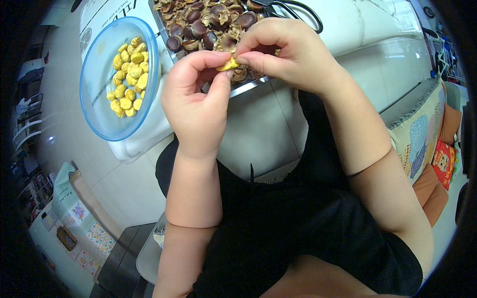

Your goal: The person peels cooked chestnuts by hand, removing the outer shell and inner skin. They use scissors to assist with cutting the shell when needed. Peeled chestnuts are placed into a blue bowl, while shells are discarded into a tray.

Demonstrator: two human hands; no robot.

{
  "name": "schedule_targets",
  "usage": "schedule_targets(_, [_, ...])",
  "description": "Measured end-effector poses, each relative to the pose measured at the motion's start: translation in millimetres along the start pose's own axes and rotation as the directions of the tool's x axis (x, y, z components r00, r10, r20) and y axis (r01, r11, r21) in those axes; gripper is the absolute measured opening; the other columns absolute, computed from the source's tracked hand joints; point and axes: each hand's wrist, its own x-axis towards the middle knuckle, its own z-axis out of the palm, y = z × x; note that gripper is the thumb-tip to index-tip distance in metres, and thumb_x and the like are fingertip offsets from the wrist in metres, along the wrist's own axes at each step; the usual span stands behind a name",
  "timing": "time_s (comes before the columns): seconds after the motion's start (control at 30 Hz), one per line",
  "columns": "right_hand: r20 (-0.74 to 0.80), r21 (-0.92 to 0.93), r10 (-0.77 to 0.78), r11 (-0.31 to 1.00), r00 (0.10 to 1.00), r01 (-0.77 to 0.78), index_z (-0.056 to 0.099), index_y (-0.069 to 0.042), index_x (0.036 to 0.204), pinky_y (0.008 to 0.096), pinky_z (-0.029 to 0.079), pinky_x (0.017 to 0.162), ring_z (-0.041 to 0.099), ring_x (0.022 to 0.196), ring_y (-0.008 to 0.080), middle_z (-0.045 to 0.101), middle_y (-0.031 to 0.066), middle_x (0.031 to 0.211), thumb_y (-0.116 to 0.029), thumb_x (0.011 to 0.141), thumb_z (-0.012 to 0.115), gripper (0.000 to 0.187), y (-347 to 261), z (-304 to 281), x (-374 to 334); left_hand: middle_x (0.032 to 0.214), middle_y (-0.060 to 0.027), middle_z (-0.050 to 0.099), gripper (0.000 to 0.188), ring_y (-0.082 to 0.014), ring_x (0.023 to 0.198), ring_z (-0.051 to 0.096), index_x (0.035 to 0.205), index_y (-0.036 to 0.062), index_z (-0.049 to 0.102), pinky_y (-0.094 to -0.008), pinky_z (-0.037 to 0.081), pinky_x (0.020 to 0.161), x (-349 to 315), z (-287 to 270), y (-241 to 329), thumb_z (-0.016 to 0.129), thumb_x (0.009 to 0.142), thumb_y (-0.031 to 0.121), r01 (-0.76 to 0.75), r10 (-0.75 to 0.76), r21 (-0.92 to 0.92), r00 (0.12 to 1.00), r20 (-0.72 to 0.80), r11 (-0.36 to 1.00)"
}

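Between the fingertips of both my hands is a yellow peeled chestnut point(229, 64), held over the near edge of a metal tray point(248, 87). My left hand point(198, 94) pinches it from the left with thumb and fingers. From the right, my right hand point(285, 55) has its thumb and fingertips closed at the chestnut's edge; whether a bit of skin is between them I cannot make out. Brown unpeeled chestnuts point(198, 29) and loose shell pieces fill the tray behind my hands. Left of them, several yellow peeled chestnuts point(130, 74) lie in a clear blue-rimmed bowl point(94, 111).
Black-handled scissors point(318, 22) rest at the tray's far right corner. Tray and bowl stand on a white marbled table point(357, 30). A sofa with a patterned cover point(417, 136) is at the right. A cloth-covered piece of furniture point(82, 218) stands at the lower left.
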Motion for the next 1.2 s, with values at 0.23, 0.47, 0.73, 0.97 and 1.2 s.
schedule_targets(0.23, [0.013, -0.065, -0.043, 0.997, 0.999, 0.044, 0.065, -0.003, 0.078, 0.0319, 0.050, 0.060, 0.063, 0.066, 0.0242, 0.063, 0.0110, 0.072, -0.013, 0.074, 0.068, 0.011, 0.5, 2.4, 0.7, 0.096, -0.0081, 0.065, 0.019, -0.0123, 0.084, 0.064, 0.096, -0.0023, 0.061, -0.0247, 0.052, 0.077, -1.8, 2.1, -3.4, 0.060, 0.079, -0.011, -0.028, 0.027, -0.023, 0.999, -0.030, 0.999])
schedule_targets(0.47, [-0.024, -0.048, 0.006, 0.999, 1.000, -0.007, 0.064, -0.002, 0.079, 0.0314, 0.050, 0.059, 0.063, 0.064, 0.0239, 0.063, 0.0121, 0.070, -0.012, 0.074, 0.067, 0.011, -4.9, 4.5, 1.4, 0.102, -0.0118, 0.064, 0.022, -0.0157, 0.093, 0.063, 0.098, -0.0020, 0.057, -0.0272, 0.051, 0.084, -0.7, 0.7, -2.5, 0.060, 0.080, -0.013, -0.045, 0.045, -0.055, 0.999, 0.002, 0.997])
schedule_targets(0.73, [0.002, 0.020, 0.128, 0.992, 0.992, -0.128, 0.061, -0.001, 0.083, 0.0228, 0.045, 0.058, 0.053, 0.064, 0.0084, 0.057, 0.0011, 0.071, -0.010, 0.082, 0.063, 0.009, -0.3, 3.4, 0.2, 0.105, -0.0145, 0.063, 0.023, -0.0191, 0.097, 0.063, 0.098, -0.0016, 0.055, -0.0287, 0.051, 0.087, 0.3, 0.5, -0.4, 0.061, 0.080, -0.014, -0.067, 0.066, -0.086, 0.998, -0.023, 0.994])
schedule_targets(0.97, [-0.077, 0.045, 0.187, 0.982, 0.979, -0.184, 0.065, -0.002, 0.086, 0.0272, 0.049, 0.063, 0.061, 0.066, 0.0165, 0.063, 0.0075, 0.073, -0.007, 0.080, 0.063, 0.008, 1.4, 4.1, 1.4, 0.105, -0.0134, 0.062, 0.021, -0.0169, 0.095, 0.063, 0.097, -0.0024, 0.057, -0.0268, 0.051, 0.083, 1.7, -0.1, -2.7, 0.060, 0.080, -0.014, -0.127, 0.123, -0.091, 0.991, -0.045, 0.988])
schedule_targets(1.2, [-0.064, -0.071, 0.057, 0.996, 0.996, -0.061, 0.063, 0.001, 0.104, 0.0289, 0.052, 0.075, 0.065, 0.085, 0.0194, 0.066, 0.0114, 0.094, 0.003, 0.078, 0.059, 0.026, 8.9, 3.1, -0.1, 0.104, -0.0118, 0.062, 0.019, -0.0145, 0.091, 0.062, 0.099, -0.0037, 0.057, -0.0240, 0.052, 0.080, 1.3, 1.1, 0.2, 0.063, 0.082, -0.009, -0.018, 0.009, -0.123, 0.997, -0.072, 0.992])
